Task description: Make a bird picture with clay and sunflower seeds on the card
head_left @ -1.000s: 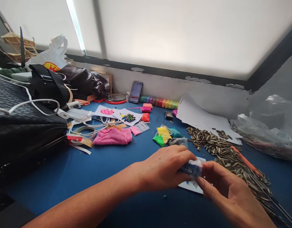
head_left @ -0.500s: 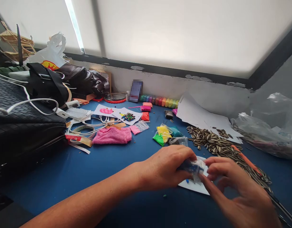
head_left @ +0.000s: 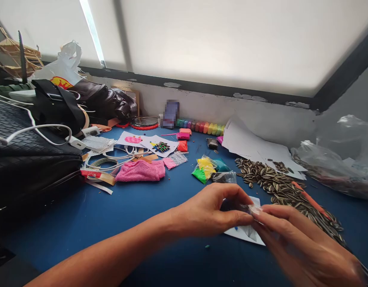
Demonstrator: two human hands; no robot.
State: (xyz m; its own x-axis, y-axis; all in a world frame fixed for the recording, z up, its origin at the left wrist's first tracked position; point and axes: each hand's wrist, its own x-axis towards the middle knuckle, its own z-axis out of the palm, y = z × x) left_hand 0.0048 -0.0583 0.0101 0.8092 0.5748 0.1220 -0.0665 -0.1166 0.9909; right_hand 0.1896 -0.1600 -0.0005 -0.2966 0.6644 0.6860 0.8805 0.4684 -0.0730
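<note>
A small clear plastic bag (head_left: 254, 209) is held between my two hands, its contents mostly hidden by my fingers. My left hand (head_left: 206, 213) pinches the left side of it between thumb and curled fingers. On the other side, my right hand (head_left: 300, 235) grips the bag with thumb and fingers close together. Beneath them lies a piece of white paper (head_left: 244, 235) with a small blue bit (head_left: 236, 228) on it. Just beyond my left hand are packets of yellow clay (head_left: 205, 166), green clay (head_left: 199, 175) and a dark one (head_left: 224, 177).
Striped sunflower seeds (head_left: 269, 181) spread at the right with an orange-handled tool (head_left: 312, 201) among them. White sheets (head_left: 246, 143) and a plastic bag (head_left: 336, 171) lie behind. To the left are a pink cloth (head_left: 140, 170), decorated papers (head_left: 161, 145), cables and a black bag (head_left: 37, 159).
My right hand has come in from the right, its spread fingers closing onto the small plastic bag. The left hand keeps its hold, and the bag's blue part is now largely covered.
</note>
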